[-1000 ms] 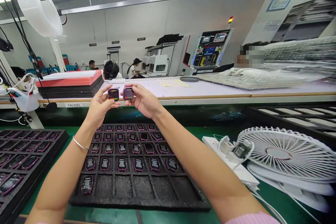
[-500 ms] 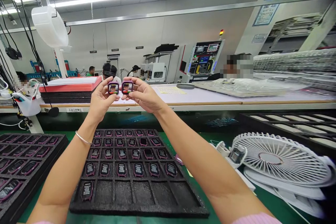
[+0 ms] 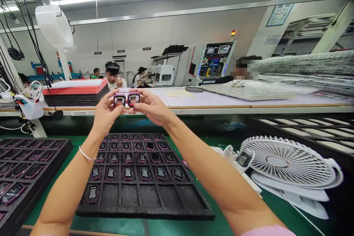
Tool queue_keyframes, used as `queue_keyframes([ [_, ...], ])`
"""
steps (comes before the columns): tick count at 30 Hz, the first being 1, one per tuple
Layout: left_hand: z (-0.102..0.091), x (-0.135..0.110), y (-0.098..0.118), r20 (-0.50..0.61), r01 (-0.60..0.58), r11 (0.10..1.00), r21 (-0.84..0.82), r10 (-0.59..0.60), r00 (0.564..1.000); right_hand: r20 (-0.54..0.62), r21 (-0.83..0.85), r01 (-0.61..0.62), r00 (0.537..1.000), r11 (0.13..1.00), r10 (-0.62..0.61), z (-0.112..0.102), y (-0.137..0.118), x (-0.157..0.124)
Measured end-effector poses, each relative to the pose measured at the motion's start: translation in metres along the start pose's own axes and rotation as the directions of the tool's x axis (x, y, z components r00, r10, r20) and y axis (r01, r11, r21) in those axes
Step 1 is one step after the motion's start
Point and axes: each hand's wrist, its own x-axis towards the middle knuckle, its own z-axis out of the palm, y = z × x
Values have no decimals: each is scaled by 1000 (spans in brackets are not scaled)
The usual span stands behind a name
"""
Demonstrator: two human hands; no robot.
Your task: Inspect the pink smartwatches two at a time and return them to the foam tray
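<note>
Two small square smartwatches with pink-purple cases are held up side by side in front of me, their lit screens showing a picture. My left hand (image 3: 108, 112) grips the left smartwatch (image 3: 119, 100) between thumb and fingers. In my right hand (image 3: 152, 107) is the right smartwatch (image 3: 134, 99), its thumb at the lower edge. Below my forearms lies a black foam tray (image 3: 124, 206) with rows of similar watches, such as a watch (image 3: 93, 194) alone in the front row. The other cells of that row hold nothing.
A second foam tray (image 3: 52, 169) of watches lies at left. On the right sit a white fan (image 3: 287, 162) and a black tray with pale pieces (image 3: 301, 132). A shelf (image 3: 210, 110) crosses ahead, bearing red and black foam sheets (image 3: 74, 92). Several people sit beyond.
Both hands have lowered the two watches slightly, and the watches tilt a little more. A person across the shelf has raised their head, with a hand near the face. The camera view has shifted slightly.
</note>
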Motion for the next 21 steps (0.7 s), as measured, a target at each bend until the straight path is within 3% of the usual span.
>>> queue_keyframes([
  [4,-5,-41,-16,-6,157,988,-2,-157,988,-35,75,-74,996,994,77,12,31,-35],
  [10,-12,-99,-42,-38,378,926,-6,-378,925,-104,202,-215,965,955,240,28,83,-83],
  [14,-15,-113,-54,-75,440,898,-4,-439,896,-103,259,-273,946,926,308,30,99,-97],
  [21,-15,-116,-63,-96,439,898,19,-435,895,-99,284,-297,937,912,335,27,105,-102],
])
